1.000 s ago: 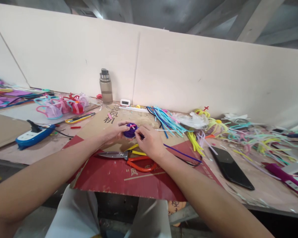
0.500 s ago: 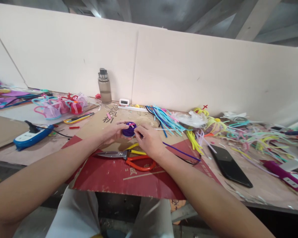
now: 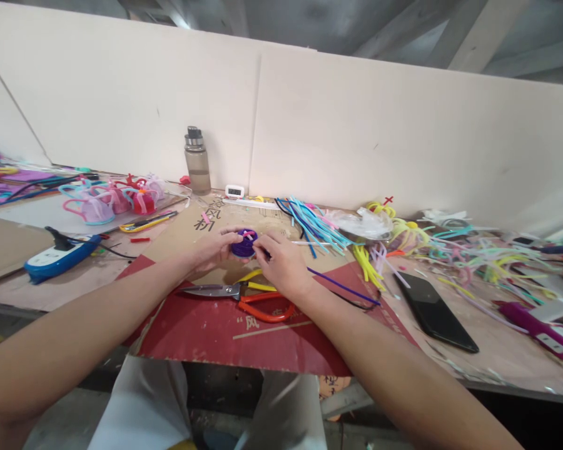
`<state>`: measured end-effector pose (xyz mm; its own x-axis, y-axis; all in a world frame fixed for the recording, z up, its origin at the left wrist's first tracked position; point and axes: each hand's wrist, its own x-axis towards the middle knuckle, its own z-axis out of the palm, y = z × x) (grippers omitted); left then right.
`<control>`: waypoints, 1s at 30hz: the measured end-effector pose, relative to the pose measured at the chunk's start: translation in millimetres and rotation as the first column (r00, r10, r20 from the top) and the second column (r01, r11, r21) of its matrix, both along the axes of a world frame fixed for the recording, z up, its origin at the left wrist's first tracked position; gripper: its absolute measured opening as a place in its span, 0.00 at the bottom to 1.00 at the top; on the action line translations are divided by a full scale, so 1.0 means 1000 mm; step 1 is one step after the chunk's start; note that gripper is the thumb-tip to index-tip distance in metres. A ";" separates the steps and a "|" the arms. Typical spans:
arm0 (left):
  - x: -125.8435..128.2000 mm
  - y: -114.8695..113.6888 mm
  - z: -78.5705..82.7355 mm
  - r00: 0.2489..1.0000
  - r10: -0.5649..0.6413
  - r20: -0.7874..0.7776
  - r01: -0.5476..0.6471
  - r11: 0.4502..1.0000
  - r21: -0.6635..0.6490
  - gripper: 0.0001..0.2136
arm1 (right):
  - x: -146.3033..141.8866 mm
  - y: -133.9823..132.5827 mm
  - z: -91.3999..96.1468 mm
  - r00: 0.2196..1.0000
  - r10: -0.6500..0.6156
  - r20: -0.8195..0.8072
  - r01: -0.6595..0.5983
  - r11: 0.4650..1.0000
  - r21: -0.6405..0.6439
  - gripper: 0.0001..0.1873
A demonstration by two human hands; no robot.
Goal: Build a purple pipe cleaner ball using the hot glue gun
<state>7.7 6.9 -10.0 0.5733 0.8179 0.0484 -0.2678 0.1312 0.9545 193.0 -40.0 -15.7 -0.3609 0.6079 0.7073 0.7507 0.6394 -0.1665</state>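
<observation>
A small round piece wound in purple pipe cleaner (image 3: 243, 249), with a bit of pink and white on top, is held above the cardboard. My left hand (image 3: 214, 249) grips it from the left side, fingers curled around it. At its right edge, my right hand (image 3: 284, 261) is closed in a pinch on a purple strand; the fingertips partly hide where it joins. A loose purple pipe cleaner (image 3: 344, 287) trails out to the right beyond my right wrist. Below both hands, scissors with orange handles (image 3: 266, 310) lie on the red cardboard (image 3: 206, 340), blades pointing left.
Blue pipe cleaners (image 3: 316, 225) and yellow ones (image 3: 366, 265) lie to the right, near a black phone (image 3: 435, 312). On the left are a blue power strip (image 3: 60, 259), a utility knife (image 3: 149, 222) and small pink figures (image 3: 94, 209). A bottle (image 3: 197, 165) stands behind.
The hands keep almost the same place and hold. The purple piece appears turned or tilted very slightly; the camera view has shifted a little.
</observation>
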 end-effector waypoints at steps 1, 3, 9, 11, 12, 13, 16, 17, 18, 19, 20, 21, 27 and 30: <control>0.000 0.000 0.000 1.000 -0.007 0.005 0.007 1.000 0.017 0.15 | 0.000 0.000 0.000 1.000 0.000 -0.005 0.000 1.000 0.000 0.07; 0.000 0.000 0.000 1.000 -0.018 0.013 0.017 0.999 0.042 0.15 | 0.000 0.000 0.000 1.000 0.008 -0.013 -0.008 1.000 -0.004 0.07; 0.000 -0.001 0.002 1.000 -0.019 -0.001 0.019 1.000 0.025 0.15 | -0.001 0.001 -0.001 0.999 0.025 -0.036 -0.026 0.999 -0.026 0.06; 0.000 -0.002 0.002 1.000 -0.007 -0.011 0.007 1.000 0.013 0.15 | -0.001 0.001 -0.001 0.999 0.030 -0.041 -0.032 0.999 -0.033 0.06; 0.000 -0.002 0.003 1.000 -0.002 -0.016 0.003 1.000 0.007 0.14 | 0.000 0.001 -0.001 0.998 0.035 -0.042 -0.037 0.999 -0.036 0.07; 0.000 -0.003 0.004 1.000 0.002 -0.020 -0.002 1.000 0.003 0.14 | 0.000 0.001 -0.001 0.998 0.041 -0.043 -0.042 0.998 -0.039 0.07; 0.001 -0.004 0.005 0.999 0.009 -0.035 -0.009 1.000 -0.013 0.16 | 0.000 0.001 -0.001 0.998 0.052 -0.043 -0.054 0.998 -0.044 0.07; 0.001 -0.005 0.006 0.999 0.012 -0.038 -0.013 1.000 -0.017 0.17 | 0.000 0.001 -0.001 0.998 0.052 -0.042 -0.054 0.998 -0.044 0.06; 0.001 -0.005 0.006 0.999 0.017 -0.041 -0.018 1.000 -0.019 0.18 | -0.001 0.001 -0.001 0.998 0.051 -0.040 -0.052 0.998 -0.044 0.06; 0.001 -0.005 0.006 0.999 0.023 -0.043 -0.024 0.999 -0.021 0.18 | -0.001 0.001 -0.001 0.998 0.051 -0.038 -0.052 0.998 -0.041 0.06; 0.001 -0.004 0.005 0.999 0.029 -0.044 -0.030 0.999 -0.025 0.18 | -0.001 0.001 -0.001 0.998 0.051 -0.038 -0.053 0.998 -0.039 0.06; 0.001 -0.004 0.004 0.998 0.034 -0.047 -0.036 0.999 -0.029 0.19 | -0.001 0.001 -0.002 0.998 0.052 -0.037 -0.054 0.998 -0.038 0.06; 0.000 -0.001 0.001 0.997 0.048 -0.054 -0.049 0.999 -0.021 0.18 | -0.001 0.002 -0.002 0.998 0.060 -0.036 -0.061 0.997 -0.037 0.06; 0.001 -0.002 0.002 0.998 0.049 -0.047 -0.050 0.999 -0.016 0.16 | -0.001 0.002 -0.002 0.997 0.068 -0.046 -0.070 0.997 -0.038 0.06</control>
<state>8.5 4.8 -8.1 0.5337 0.8456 0.0087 -0.2298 0.1351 0.9638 192.4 -38.3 -17.6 -0.3716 0.6108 0.6992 0.6965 0.6814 -0.2250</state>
